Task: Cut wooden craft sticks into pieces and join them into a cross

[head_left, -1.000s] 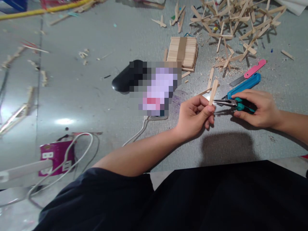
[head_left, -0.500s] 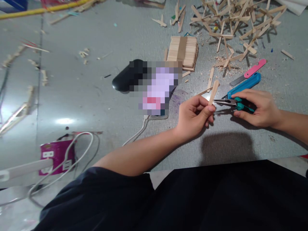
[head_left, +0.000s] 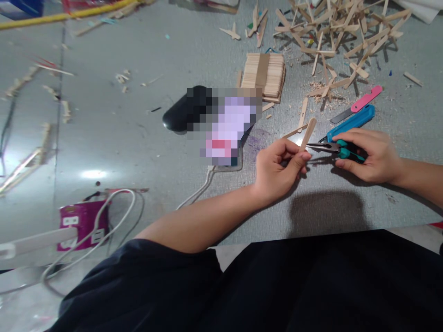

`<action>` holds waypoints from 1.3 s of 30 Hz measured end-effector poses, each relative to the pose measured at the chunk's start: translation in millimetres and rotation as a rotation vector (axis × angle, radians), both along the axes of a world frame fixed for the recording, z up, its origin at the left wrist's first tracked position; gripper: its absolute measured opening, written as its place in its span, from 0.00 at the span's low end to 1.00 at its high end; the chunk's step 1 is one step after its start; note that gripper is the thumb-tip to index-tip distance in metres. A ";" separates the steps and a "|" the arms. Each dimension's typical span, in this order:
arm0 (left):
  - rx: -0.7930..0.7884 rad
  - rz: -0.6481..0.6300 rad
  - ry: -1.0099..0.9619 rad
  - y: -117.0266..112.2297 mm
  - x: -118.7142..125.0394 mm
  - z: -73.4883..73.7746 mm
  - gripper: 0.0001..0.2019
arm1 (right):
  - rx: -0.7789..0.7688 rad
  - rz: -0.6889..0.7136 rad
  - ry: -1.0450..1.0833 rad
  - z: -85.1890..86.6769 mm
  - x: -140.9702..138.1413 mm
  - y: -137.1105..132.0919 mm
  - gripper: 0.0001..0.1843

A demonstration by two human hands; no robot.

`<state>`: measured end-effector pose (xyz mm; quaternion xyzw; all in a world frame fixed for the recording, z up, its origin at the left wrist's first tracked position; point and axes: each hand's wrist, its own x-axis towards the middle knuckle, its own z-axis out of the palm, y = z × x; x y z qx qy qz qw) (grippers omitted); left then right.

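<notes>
Left hand (head_left: 280,170) closed, thumb and fingers pinching the lower end of a flat, pale wooden craft stick (head_left: 308,133) with a rounded tip. Stick stands tilted, its free end up and away from the wearer, leaning a little right.

Right hand (head_left: 375,157) wrapped on the teal-and-black handles of long-nosed metal pliers (head_left: 337,148). Pliers point left, tips at the stick's right edge, just above the left thumb; cannot tell whether they grip the wood. The two hands are near each other, not touching.

Just beyond the right hand: a blue plastic utility knife (head_left: 353,122), lying aslant. Past it, a pink-handled knife with a grey blade (head_left: 367,99), roughly parallel.

Behind the held stick, a loose wooden stick with dark holes (head_left: 303,113) and a thin wooden strip (head_left: 294,132) lie on the grey, textured tabletop (head_left: 138,152). Farther off, a paper-banded bundle of craft sticks (head_left: 251,71); to its right, wood shavings (head_left: 316,86) and a tangled heap of crossed sticks (head_left: 341,27).

Left of the bundle: a black, rounded case (head_left: 178,115), beside a pixelated lavender rectangle (head_left: 230,122).
</notes>
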<state>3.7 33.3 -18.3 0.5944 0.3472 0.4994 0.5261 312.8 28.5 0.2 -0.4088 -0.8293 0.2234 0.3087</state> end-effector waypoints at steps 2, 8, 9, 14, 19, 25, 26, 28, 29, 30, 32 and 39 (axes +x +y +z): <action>0.030 0.010 0.006 -1.1 0.2 -0.9 0.27 | -0.006 0.000 0.001 0.1 0.4 0.0 0.20; 0.053 0.000 0.014 -0.3 0.0 -4.4 0.26 | 0.007 0.022 -0.022 2.0 1.1 1.2 0.20; 0.061 -0.002 0.010 0.2 0.2 -4.7 0.25 | 0.015 0.023 -0.025 2.3 0.8 1.3 0.20; 0.116 0.025 0.015 2.0 1.5 -2.8 0.25 | 0.032 0.029 -0.042 3.8 -1.0 0.6 0.20; 0.181 0.077 0.065 2.0 0.8 0.7 0.23 | -0.008 0.004 -0.036 3.4 -1.8 -1.2 0.20; 0.142 0.096 0.100 0.2 0.8 0.9 0.23 | -0.071 -0.014 -0.047 5.3 -1.9 -1.0 0.21; 0.116 0.091 0.103 0.2 0.8 0.9 0.24 | -0.071 -0.013 -0.050 5.7 -2.1 -1.3 0.20; 0.064 0.065 0.101 0.8 0.2 1.1 0.27 | -0.070 -0.015 -0.047 5.8 -2.9 -2.3 0.19; 0.049 0.052 0.097 1.3 -0.5 1.1 0.28 | -0.070 -0.019 -0.044 5.5 -3.4 -3.0 0.19; 0.043 0.047 0.101 2.0 -1.2 1.1 0.28 | -0.073 -0.024 -0.042 4.9 -4.0 -3.8 0.18; 0.062 0.067 0.133 3.5 -3.0 0.5 0.28 | -0.075 -0.038 -0.040 3.7 -5.2 -5.3 0.17; -0.008 0.016 0.046 6.0 -2.9 1.7 0.32 | -0.089 -0.043 -0.037 7.8 -9.8 -8.2 0.09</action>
